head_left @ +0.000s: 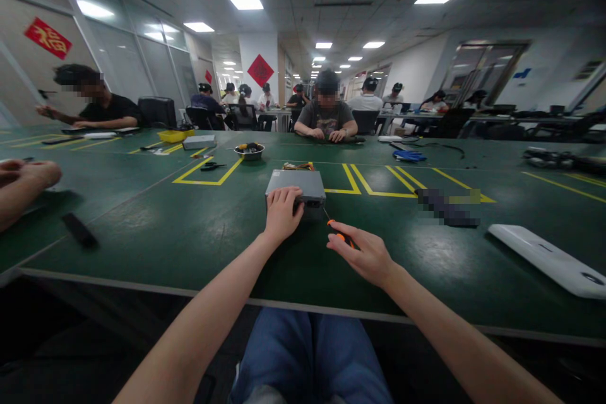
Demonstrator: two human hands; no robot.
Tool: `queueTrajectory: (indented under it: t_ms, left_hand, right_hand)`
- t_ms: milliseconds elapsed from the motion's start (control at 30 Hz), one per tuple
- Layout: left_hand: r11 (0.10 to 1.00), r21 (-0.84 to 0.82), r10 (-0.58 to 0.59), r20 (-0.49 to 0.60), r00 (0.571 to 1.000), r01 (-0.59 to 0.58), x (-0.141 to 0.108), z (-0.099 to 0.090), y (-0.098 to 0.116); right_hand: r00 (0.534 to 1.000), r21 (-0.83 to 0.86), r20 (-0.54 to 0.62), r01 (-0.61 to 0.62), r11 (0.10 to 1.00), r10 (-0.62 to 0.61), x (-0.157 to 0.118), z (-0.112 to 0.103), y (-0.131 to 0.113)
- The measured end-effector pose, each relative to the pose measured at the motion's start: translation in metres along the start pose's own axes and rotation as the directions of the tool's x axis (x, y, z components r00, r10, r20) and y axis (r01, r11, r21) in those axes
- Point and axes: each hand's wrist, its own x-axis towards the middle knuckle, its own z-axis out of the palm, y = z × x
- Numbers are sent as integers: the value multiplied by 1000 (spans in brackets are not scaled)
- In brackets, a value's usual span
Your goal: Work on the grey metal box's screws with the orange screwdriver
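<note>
Our right grip (367, 252) holds a screwdriver (331, 223); left of it, our left grip (281, 213) clasps a gray box (310, 183).

The left forearm (201, 322) and right forearm (449, 334) are bare, slim and tapered toward the wrists; the left grip (283, 209) and right grip (367, 254) are bare hands too. On the near side, 2 legs wear blue jeans (279, 347), paler along the tops of the thighs and darker toward the middle. 1 pale grey patch (265, 395), nearest of all, is too blurred to identify.
</note>
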Motion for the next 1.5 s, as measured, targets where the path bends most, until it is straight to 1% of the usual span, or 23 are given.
queueTrajectory:
  t_ms: [100, 200, 267, 333, 433, 533, 567, 633, 700, 767, 867, 900, 967, 1033, 1100, 1167, 1333, 1500]
  left_hand:
    - [1000, -1, -2, -6, 1000, 2, 0, 0, 0]
    - [1000, -4, 1, -8, 1000, -1, 0, 0, 0]
    - [1000, -5, 5, -7, 1000, -5, 0, 0, 0]
    - [1000, -6, 7, -8, 1000, -7, 0, -1, 0]
    - [1000, -7, 12, -9, 1000, -12, 1, -1, 1]
    - [1000, -7, 3, -11, 1000, -3, 1, -1, 1]
    - [1000, -8, 0, -10, 1000, 0, 1, -1, 1]
    - [1000, -10, 0, -10, 1000, 0, 1, -1, 1]
    - [1000, -13, 3, -9, 1000, -3, 1, -1, 1]
    - [1000, -15, 4, -9, 1000, -4, 1, -1, 1]
    - [1000, -15, 2, -7, 1000, -2, 1, 0, 1]
    - [1000, -16, 1, -5, 1000, -2, 1, 0, 0]
    - [1000, -17, -1, -4, 1000, 1, 0, 1, 0]
    - [1000, -18, -3, -8, 1000, 3, 0, 2, 0]
    - [1000, -18, -2, -12, 1000, 2, 0, 2, -1]
    - [1000, -17, 4, -11, 1000, -4, 0, 2, -1]
    - [1000, -6, 8, -5, 1000, -8, 1, 0, 1]
    - [1000, -10, 4, -13, 1000, -4, 0, 0, 1]
  right_hand:
    - [1000, 58, 1, 24, 998, -24, 2, -4, -3]
    - [998, 161, 49, 38, 986, -46, 6, -11, -6]
    - [997, 184, 55, 35, 982, -45, 8, -13, -7]
    - [999, 165, 27, 41, 985, -46, 9, -13, -7]
    - [998, 150, -54, 33, 988, -25, 9, -9, -7]
    - [993, 229, -112, -14, 973, 41, 6, -4, -6]
    - [993, 250, -108, -28, 968, 57, 5, -4, -6]
    - [997, 238, -59, -41, 970, 56, 4, -4, -6]
    - [1000, 190, 5, -30, 981, 30, 3, -7, -7]
    - [999, 187, 53, -5, 982, -5, 3, -10, -7]
    - [997, 230, 71, 26, 973, -43, 4, -14, -7]
    - [997, 225, 60, 32, 974, -47, 4, -14, -7]
    - [999, 192, 1, 40, 981, -41, 4, -13, -7]
    - [997, 155, -69, 33, 987, -22, 3, -11, -7]
    - [995, 149, -104, 15, 989, 1, 3, -10, -8]
    - [996, 158, -87, 9, 987, 4, 4, -10, -9]
    - [998, 137, -14, 68, 988, -66, 8, -17, -10]
    - [997, 198, 43, 56, 979, -66, 5, -18, -9]
